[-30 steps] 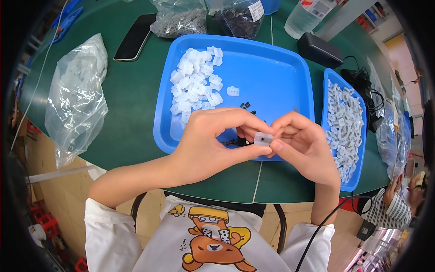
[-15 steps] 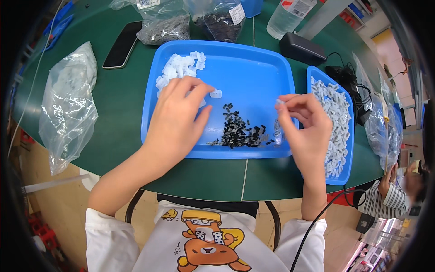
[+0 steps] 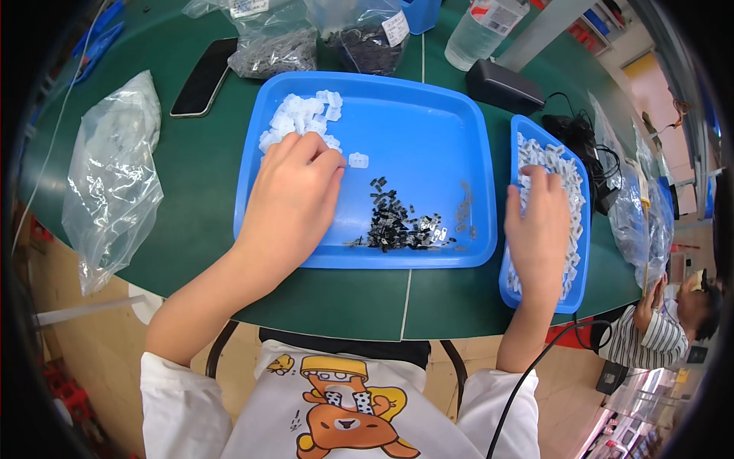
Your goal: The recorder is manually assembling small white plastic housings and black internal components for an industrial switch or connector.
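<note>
My left hand is over the left side of a large blue tray. Its fingers curl together at the lower edge of a heap of translucent white plastic pieces; what the fingertips hold is hidden. One white piece lies apart, just right of that hand. A scattered pile of small black plastic parts sits near the tray's front edge. My right hand hangs over a smaller blue tray full of small whitish pieces, thumb and fingers apart, with nothing visible in them.
Behind the large tray stand bags of grey and black parts, a clear bottle and a black box. A phone and a plastic bag lie left. A person in stripes is at far right.
My right hand has moved right, from the large tray's right rim to the smaller tray, and its pinch on a small whitish piece has opened. My left hand's fingers have drawn together by the white heap.
</note>
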Action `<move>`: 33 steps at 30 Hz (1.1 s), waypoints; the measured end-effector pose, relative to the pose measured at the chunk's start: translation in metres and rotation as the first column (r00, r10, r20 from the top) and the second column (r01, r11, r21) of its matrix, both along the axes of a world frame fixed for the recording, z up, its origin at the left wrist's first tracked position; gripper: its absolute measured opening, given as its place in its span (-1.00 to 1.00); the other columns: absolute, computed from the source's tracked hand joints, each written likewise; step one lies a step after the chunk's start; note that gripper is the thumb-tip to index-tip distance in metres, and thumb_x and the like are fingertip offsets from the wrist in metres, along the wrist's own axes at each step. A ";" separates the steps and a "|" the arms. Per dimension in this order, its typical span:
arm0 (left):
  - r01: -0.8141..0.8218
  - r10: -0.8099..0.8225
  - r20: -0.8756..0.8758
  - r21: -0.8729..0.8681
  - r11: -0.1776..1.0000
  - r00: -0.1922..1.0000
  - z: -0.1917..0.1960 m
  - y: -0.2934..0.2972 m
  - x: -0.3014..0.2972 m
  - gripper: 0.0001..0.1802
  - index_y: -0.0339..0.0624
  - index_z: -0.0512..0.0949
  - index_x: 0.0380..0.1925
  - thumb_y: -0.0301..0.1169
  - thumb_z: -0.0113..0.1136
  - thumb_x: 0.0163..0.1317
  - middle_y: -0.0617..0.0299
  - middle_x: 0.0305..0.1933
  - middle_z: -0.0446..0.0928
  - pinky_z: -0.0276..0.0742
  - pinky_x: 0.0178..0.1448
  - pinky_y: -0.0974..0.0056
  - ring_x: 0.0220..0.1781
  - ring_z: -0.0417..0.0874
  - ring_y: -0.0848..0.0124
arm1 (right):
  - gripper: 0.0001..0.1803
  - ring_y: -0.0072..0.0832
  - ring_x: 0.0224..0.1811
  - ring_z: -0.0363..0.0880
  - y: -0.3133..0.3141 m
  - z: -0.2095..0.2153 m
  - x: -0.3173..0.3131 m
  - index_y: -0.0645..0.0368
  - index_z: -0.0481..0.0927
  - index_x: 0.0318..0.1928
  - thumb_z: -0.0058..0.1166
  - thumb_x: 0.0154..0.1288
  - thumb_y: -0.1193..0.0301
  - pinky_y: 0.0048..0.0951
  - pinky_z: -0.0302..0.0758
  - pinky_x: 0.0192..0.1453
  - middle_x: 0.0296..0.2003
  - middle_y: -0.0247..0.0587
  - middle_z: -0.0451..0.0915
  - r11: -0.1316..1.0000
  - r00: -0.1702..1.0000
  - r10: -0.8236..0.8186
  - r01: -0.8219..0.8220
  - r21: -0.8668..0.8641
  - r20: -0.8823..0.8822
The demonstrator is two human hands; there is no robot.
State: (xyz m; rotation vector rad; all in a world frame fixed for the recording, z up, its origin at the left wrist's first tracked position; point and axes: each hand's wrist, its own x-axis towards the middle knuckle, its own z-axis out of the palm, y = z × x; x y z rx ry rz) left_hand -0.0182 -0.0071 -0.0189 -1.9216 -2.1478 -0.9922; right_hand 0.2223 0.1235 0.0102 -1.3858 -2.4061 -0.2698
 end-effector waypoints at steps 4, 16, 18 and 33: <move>-0.004 0.004 -0.005 0.017 1.000 1.000 0.003 0.000 0.002 -0.91 -0.23 0.62 -0.35 -0.58 0.27 0.11 0.17 -0.35 0.49 0.42 -0.05 0.18 -0.23 0.52 0.19 | -0.81 0.05 -0.24 0.56 -0.004 -0.010 -0.004 0.33 0.47 -0.16 0.07 0.21 0.56 -0.04 0.51 -0.16 -0.21 0.17 0.48 0.982 0.997 0.068 -0.058 -0.177 0.047; 0.061 -0.061 0.028 0.006 0.998 0.998 0.002 0.002 0.004 -0.91 -0.23 0.61 -0.30 -0.53 0.22 0.17 0.13 -0.37 0.54 0.45 -0.10 0.14 -0.26 0.55 0.17 | -0.58 0.13 -0.09 0.56 0.002 0.005 0.010 0.40 0.31 0.15 0.01 0.37 0.44 -0.08 0.50 0.00 -0.14 0.30 0.54 0.918 0.987 0.040 -0.098 -0.385 -0.157; 0.064 -0.064 0.029 0.007 0.998 0.998 0.003 0.002 0.004 -0.90 -0.23 0.61 -0.30 -0.53 0.22 0.17 0.12 -0.37 0.54 0.46 -0.10 0.14 -0.25 0.56 0.16 | -0.53 0.06 -0.04 0.58 0.002 0.007 0.023 0.30 0.28 0.23 0.02 0.40 0.38 -0.19 0.48 0.05 -0.09 0.25 0.57 0.898 0.987 -0.028 -0.043 -0.437 -0.156; 0.063 -0.064 0.131 0.008 0.998 0.989 0.000 0.001 0.005 -0.96 -0.29 0.57 -0.40 -0.56 0.23 0.12 0.09 -0.40 0.51 0.48 -0.13 0.11 -0.28 0.56 0.13 | -0.65 -0.01 0.22 0.42 0.014 0.030 0.081 0.24 0.47 0.11 0.06 0.34 0.46 -0.18 0.35 0.28 0.15 0.03 0.46 0.839 0.934 0.337 -0.354 -0.413 -0.117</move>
